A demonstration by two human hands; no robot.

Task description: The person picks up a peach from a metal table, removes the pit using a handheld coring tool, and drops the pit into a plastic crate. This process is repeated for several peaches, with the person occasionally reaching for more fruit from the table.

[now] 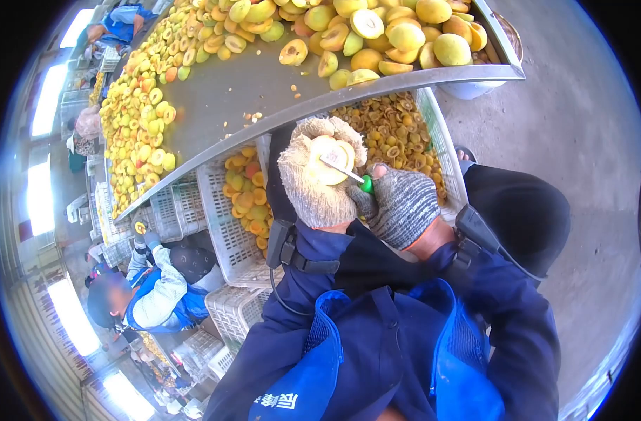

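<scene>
My left hand (319, 179), in a thick off-white knitted glove, is closed around a yellow peach half (327, 175) with its cut face toward me. In a grey-and-black knitted glove with bare fingertips, my right hand (405, 207) grips a small pitting tool (366, 184) with a green handle. The tool's thin metal shaft lies across the cut face, its tip near the middle. Just beyond my hands runs the metal rim of a sorting table (264, 119), piled with cut and whole yellow peaches (405, 38).
Below the table edge, a white crate (433, 133) holds many brownish-yellow fruit pieces. Left of my knees is another crate (219, 231) with peach halves (250, 196). A co-worker (163, 288) sits at the left, beside stacked crates (240, 312). Concrete floor (587, 182) extends at right.
</scene>
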